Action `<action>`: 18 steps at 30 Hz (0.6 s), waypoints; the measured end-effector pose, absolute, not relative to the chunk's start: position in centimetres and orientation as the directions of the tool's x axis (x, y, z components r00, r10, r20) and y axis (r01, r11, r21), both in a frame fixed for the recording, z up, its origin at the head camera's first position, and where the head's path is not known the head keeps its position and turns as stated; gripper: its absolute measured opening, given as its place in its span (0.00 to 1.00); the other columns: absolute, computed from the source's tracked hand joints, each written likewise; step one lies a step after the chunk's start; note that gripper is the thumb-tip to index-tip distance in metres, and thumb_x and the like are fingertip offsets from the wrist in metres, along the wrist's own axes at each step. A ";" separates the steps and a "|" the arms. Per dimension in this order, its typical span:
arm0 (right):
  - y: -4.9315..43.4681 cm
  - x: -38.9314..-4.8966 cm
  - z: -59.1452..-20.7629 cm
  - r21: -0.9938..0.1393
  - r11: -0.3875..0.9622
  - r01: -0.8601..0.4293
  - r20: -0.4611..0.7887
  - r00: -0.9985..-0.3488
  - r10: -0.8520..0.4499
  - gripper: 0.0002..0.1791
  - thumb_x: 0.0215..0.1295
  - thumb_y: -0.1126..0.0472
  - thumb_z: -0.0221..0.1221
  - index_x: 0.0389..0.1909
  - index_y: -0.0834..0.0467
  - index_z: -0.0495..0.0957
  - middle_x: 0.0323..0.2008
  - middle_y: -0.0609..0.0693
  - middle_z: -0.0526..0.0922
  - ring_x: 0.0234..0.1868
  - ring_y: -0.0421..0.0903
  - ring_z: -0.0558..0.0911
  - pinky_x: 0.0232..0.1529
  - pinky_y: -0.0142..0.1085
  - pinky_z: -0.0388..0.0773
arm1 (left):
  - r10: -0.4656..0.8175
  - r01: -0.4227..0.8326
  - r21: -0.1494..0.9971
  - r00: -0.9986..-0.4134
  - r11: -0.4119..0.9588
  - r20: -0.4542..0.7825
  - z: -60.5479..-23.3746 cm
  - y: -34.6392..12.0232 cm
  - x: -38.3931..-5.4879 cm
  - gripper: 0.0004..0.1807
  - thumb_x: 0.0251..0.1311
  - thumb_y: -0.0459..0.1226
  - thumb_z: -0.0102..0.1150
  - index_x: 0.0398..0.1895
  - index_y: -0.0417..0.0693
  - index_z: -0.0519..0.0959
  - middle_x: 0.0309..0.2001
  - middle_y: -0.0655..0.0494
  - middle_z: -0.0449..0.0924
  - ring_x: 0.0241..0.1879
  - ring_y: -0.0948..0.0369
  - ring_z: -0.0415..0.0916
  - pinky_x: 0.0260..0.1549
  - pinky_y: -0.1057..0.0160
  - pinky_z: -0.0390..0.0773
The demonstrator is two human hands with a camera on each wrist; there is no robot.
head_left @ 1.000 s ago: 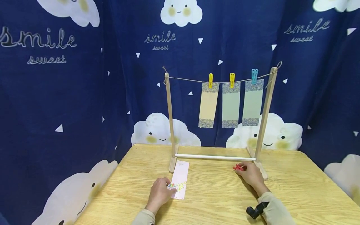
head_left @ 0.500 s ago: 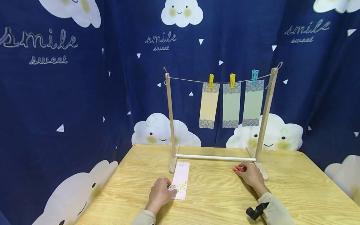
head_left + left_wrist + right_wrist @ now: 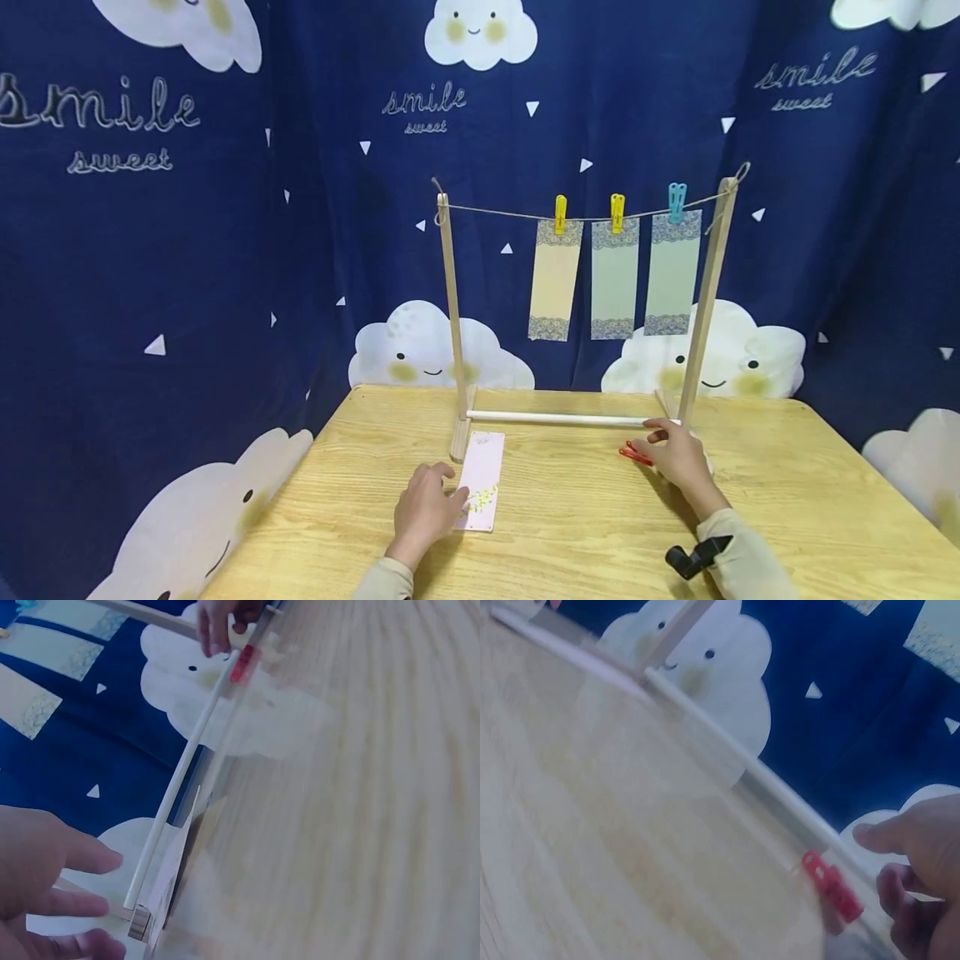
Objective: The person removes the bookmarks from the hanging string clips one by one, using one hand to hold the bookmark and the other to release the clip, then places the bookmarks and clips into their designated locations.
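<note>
Cards (image 3: 615, 279), three, hang clipped on line (image 3: 491, 212); that part looks done; pink card (image 3: 485, 458) lies on surface (image 3: 570, 508), red clip (image 3: 636, 454) too, both seemingly left to hang; my left hand (image 3: 425, 507) loose, empty, by pink card's near end; my right hand (image 3: 679, 457) released, fingers relaxed beside red clip; contact unclear.

Can see on a wooden table (image 3: 570, 517) a pink card (image 3: 483, 462) with yellow print, lying near a foot of a wooden stand (image 3: 708, 300). Can see the left hand (image 3: 423, 510) at the left edge of this card, and the right hand (image 3: 681, 462) just beside a red clothespin (image 3: 634, 454). Higher, can see three lace-edged cards (image 3: 614, 283) hanging from a string (image 3: 495, 213) by two yellow clips (image 3: 560, 215) and one blue clip (image 3: 677, 203), before a dark blue curtain (image 3: 390, 225).
</note>
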State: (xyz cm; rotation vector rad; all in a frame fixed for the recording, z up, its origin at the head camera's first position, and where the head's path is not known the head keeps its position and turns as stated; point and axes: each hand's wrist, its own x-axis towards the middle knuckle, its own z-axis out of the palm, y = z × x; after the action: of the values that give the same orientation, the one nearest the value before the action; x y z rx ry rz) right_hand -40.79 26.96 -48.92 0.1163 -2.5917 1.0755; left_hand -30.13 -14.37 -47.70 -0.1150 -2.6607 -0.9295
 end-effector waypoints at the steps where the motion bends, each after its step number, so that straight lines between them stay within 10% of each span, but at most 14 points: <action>1: 26.9 -40.8 -48.7 -0.694 0.690 -0.206 0.329 -0.943 0.050 0.28 0.65 0.53 0.71 0.60 0.66 0.78 0.40 0.54 0.84 0.35 0.51 0.80 0.35 0.41 0.75 | -0.031 0.181 0.592 -0.943 0.785 0.331 -47.7 -14.4 -30.1 0.20 0.60 0.41 0.73 0.51 0.39 0.83 0.42 0.46 0.78 0.26 0.59 0.72 0.19 0.62 0.75; 18: 24.5 -39.9 -42.7 -0.802 0.511 -0.309 0.363 -0.932 0.007 0.27 0.70 0.56 0.68 0.64 0.64 0.75 0.42 0.56 0.83 0.30 0.48 0.84 0.27 0.31 0.78 | -0.023 0.289 0.661 -0.906 0.693 0.422 -46.2 -13.8 -32.2 0.12 0.63 0.36 0.70 0.48 0.42 0.84 0.43 0.45 0.80 0.32 0.60 0.76 0.30 0.57 0.78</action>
State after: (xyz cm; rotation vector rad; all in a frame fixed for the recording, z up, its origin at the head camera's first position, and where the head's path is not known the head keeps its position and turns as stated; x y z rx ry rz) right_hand -39.94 24.50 -42.69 0.2519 -2.4366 1.3886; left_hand -32.19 -13.80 -46.24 -0.2069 -2.5039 -1.0740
